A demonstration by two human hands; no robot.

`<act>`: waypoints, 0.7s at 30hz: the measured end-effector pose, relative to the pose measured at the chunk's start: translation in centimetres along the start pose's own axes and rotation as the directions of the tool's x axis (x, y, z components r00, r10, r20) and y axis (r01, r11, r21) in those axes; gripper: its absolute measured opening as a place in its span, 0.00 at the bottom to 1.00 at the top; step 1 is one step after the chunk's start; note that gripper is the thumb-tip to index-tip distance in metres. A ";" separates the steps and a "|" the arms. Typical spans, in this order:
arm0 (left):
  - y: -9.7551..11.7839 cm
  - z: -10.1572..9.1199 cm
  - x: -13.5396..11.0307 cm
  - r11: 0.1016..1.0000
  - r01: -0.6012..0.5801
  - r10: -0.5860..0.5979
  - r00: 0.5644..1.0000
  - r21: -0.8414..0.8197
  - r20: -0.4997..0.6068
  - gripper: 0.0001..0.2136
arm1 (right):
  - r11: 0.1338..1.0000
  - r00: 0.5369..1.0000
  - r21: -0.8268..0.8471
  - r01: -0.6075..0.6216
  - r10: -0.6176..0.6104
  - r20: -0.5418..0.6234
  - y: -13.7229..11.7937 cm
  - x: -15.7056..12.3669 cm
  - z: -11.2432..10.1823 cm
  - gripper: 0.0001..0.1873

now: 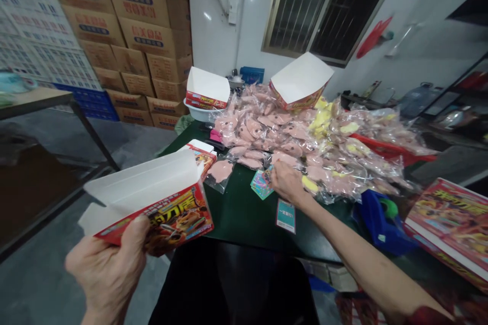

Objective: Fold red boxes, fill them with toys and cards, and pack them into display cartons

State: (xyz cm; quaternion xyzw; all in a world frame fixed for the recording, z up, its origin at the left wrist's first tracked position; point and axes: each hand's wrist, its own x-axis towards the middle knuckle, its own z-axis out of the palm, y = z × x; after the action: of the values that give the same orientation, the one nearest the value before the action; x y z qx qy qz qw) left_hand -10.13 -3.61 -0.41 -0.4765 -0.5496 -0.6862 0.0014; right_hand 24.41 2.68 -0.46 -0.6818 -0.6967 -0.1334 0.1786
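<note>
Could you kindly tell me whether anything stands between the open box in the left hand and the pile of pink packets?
Yes: a smaller printed box and a loose bagged pink piece lie on the green table between the open box and the pile of pink packets.

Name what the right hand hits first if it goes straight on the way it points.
Most likely the pink pieces in clear bags at the front of the pile; the right hand looks almost on them, though depth is unclear.

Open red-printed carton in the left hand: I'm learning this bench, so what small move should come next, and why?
Probably the right hand should pick up one clear-bagged pink flat piece from the heap, because it is already at the heap's edge and the open white-lined red-printed carton in the left hand looks empty.
</note>
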 end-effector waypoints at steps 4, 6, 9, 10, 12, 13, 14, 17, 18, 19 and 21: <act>1.8 2.2 -1.4 0.973 -0.196 0.210 0.970 -0.119 0.119 0.13 | 0.992 0.988 0.125 0.013 0.006 -0.151 2.2 -0.9 -4.8 0.13; 2.6 3.6 -2.4 0.964 -0.203 0.229 0.963 -0.174 0.145 0.13 | 0.969 0.964 0.248 0.017 0.050 -0.262 2.3 -2.7 -6.4 0.13; 3.4 5.3 -3.7 0.962 -0.171 0.198 0.974 -0.211 0.114 0.13 | 0.894 0.871 0.448 -0.017 0.233 -0.433 1.1 -6.4 -5.6 0.22; 3.5 5.7 -4.0 0.962 -0.165 0.188 0.978 -0.216 0.087 0.13 | 0.876 0.847 0.481 -0.048 0.291 -0.446 0.4 -7.7 -4.7 0.23; 3.4 6.4 -4.4 0.965 -0.154 0.169 0.984 -0.212 0.053 0.13 | 0.874 0.863 0.474 -0.109 0.319 -0.391 -0.9 -10.1 -2.1 0.16; 3.2 6.6 -4.6 0.967 -0.148 0.164 0.984 -0.208 0.065 0.13 | 0.881 0.890 0.459 -0.119 0.299 -0.343 -1.5 -11.1 -0.8 0.12; 3.0 6.7 -4.8 0.969 -0.136 0.160 0.981 -0.204 0.106 0.13 | 0.889 0.919 0.443 -0.114 0.264 -0.293 -1.9 -11.9 0.4 0.10; 2.1 7.0 -5.4 0.972 -0.068 0.145 0.928 -0.226 0.343 0.13 | 0.897 0.958 0.436 -0.080 0.190 -0.216 -2.4 -13.1 2.2 0.13; 1.9 7.1 -5.6 0.968 -0.036 0.140 0.902 -0.250 0.409 0.13 | 0.892 0.961 0.445 -0.075 0.184 -0.207 -2.3 -13.2 2.2 0.14; 1.8 7.2 -5.7 0.962 -0.003 0.132 0.882 -0.274 0.453 0.13 | 0.886 0.963 0.457 -0.070 0.179 -0.200 -2.1 -13.1 1.8 0.13; 1.8 7.2 -5.8 0.947 0.045 0.119 0.870 -0.317 0.478 0.14 | 0.869 0.961 0.491 -0.068 0.189 -0.202 -1.7 -12.9 0.0 0.11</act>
State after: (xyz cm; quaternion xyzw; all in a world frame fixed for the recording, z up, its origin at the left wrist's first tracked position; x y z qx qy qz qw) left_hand -1.31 -1.90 -3.30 -0.6397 -0.4045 -0.6217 -0.2016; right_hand 22.79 -8.99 -5.89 -0.6398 -0.6334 -0.0272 0.4344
